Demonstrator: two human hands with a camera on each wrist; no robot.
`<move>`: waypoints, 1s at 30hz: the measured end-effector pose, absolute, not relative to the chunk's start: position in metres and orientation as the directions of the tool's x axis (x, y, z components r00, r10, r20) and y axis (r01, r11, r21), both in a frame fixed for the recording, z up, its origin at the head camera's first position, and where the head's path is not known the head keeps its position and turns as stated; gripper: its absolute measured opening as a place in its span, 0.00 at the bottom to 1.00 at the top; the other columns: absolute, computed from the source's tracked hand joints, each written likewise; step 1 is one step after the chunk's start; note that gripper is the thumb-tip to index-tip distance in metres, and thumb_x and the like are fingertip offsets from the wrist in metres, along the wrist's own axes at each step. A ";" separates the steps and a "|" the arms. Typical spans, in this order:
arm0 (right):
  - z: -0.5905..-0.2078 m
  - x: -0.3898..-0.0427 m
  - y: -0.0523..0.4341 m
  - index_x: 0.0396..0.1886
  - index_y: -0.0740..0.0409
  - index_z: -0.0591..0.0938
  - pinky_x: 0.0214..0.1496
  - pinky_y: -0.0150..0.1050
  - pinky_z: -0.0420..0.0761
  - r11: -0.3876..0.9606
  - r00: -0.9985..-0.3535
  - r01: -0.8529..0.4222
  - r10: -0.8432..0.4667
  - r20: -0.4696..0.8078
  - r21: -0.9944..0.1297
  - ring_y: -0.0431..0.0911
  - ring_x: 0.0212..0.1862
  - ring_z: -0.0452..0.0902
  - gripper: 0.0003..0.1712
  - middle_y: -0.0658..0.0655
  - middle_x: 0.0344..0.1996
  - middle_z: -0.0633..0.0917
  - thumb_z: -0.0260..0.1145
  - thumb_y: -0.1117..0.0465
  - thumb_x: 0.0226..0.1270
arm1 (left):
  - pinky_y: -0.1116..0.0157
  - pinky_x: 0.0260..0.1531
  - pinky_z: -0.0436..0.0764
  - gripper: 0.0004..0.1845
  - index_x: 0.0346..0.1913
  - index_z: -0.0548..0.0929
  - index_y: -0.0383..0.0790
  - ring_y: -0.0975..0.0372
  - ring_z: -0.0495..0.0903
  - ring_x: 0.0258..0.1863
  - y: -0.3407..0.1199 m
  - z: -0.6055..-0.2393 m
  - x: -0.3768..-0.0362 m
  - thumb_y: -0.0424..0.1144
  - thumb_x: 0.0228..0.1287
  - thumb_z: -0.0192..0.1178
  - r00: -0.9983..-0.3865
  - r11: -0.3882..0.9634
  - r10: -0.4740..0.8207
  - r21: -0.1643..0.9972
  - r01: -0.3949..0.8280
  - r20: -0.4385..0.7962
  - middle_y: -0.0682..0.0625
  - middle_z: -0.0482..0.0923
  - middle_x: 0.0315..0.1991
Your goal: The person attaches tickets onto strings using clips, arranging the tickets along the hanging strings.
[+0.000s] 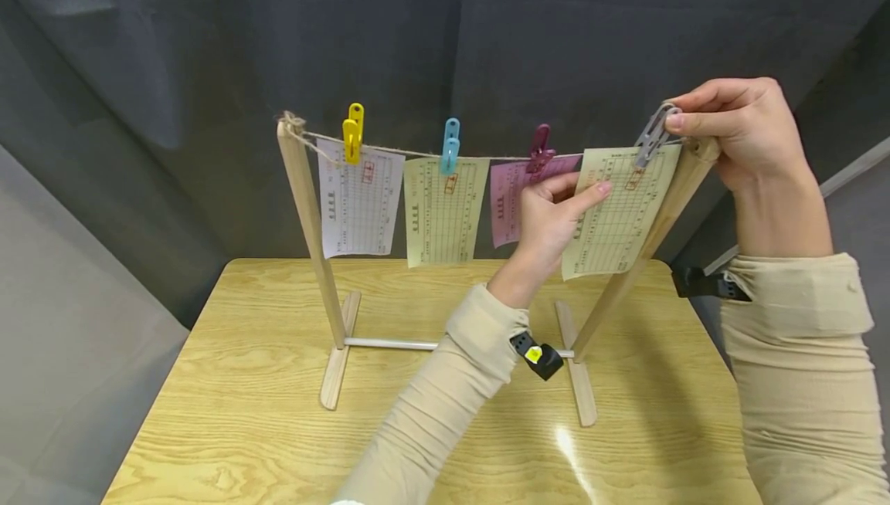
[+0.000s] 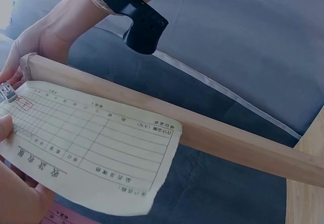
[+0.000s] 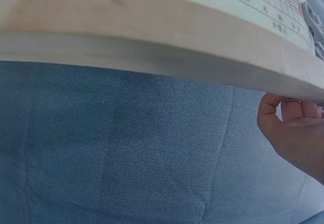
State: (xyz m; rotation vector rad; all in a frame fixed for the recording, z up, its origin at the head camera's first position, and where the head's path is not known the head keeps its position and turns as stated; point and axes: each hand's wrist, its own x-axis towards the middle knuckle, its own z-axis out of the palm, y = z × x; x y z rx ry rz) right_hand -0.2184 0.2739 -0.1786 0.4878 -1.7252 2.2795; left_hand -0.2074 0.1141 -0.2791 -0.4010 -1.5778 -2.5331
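My right hand (image 1: 758, 127) pinches a grey clothespin (image 1: 652, 138) by its upper end. The clothespin sits over the top edge of a pale yellow receipt slip (image 1: 615, 227) at the right end of the twine (image 1: 417, 154). With thumb and fingers, my left hand (image 1: 545, 219) holds that slip by its left side. Seen in the left wrist view, the slip (image 2: 106, 143) hangs beside the wooden post (image 2: 212, 133), with the left hand (image 2: 17, 193) at its edge. The post partly hides the right hand (image 3: 298, 133) in the right wrist view.
Clothespins in yellow (image 1: 353, 134), blue (image 1: 450, 147) and dark red (image 1: 541, 153) hold a white slip (image 1: 360, 211), a yellow slip (image 1: 445, 219) and a pink slip (image 1: 506, 204) on the twine. The wooden stand (image 1: 309, 219) rests on the table (image 1: 264, 428), before a dark curtain (image 1: 208, 65).
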 end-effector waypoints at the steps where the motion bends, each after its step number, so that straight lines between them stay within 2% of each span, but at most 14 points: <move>1: -0.179 -0.218 0.274 0.23 0.76 0.82 0.15 0.30 0.72 -0.271 -0.915 -0.385 -0.011 0.403 -0.882 0.46 0.19 0.77 0.08 0.61 0.19 0.83 0.63 0.86 0.43 | 0.72 0.21 0.77 0.08 0.35 0.83 0.26 0.68 0.79 0.22 0.114 -0.279 -0.207 0.27 0.50 0.66 -0.956 -0.443 0.030 0.862 0.248 0.291 0.36 0.82 0.31; 14: -0.184 -0.216 0.276 0.28 0.74 0.83 0.18 0.31 0.75 -0.187 -0.940 -0.322 -0.051 0.337 -0.928 0.44 0.19 0.78 0.09 0.59 0.21 0.84 0.64 0.84 0.45 | 0.69 0.22 0.79 0.09 0.36 0.83 0.26 0.66 0.79 0.21 0.117 -0.285 -0.207 0.27 0.51 0.65 -0.969 -0.478 0.028 0.855 0.203 0.246 0.37 0.82 0.31; 20: -0.187 -0.214 0.274 0.30 0.74 0.81 0.21 0.31 0.77 -0.202 -0.915 -0.358 -0.122 0.386 -0.912 0.44 0.21 0.79 0.09 0.59 0.22 0.84 0.60 0.84 0.49 | 0.71 0.21 0.78 0.09 0.35 0.83 0.26 0.67 0.79 0.21 0.117 -0.285 -0.207 0.28 0.51 0.65 -0.967 -0.471 0.027 0.856 0.212 0.254 0.38 0.82 0.30; 30: -0.189 -0.212 0.275 0.37 0.74 0.80 0.23 0.29 0.74 -0.231 -0.888 -0.384 -0.175 0.426 -0.894 0.44 0.24 0.75 0.12 0.58 0.25 0.83 0.56 0.83 0.53 | 0.73 0.21 0.76 0.08 0.36 0.82 0.25 0.68 0.78 0.22 0.117 -0.282 -0.206 0.27 0.52 0.65 -0.960 -0.468 0.016 0.850 0.240 0.280 0.38 0.82 0.31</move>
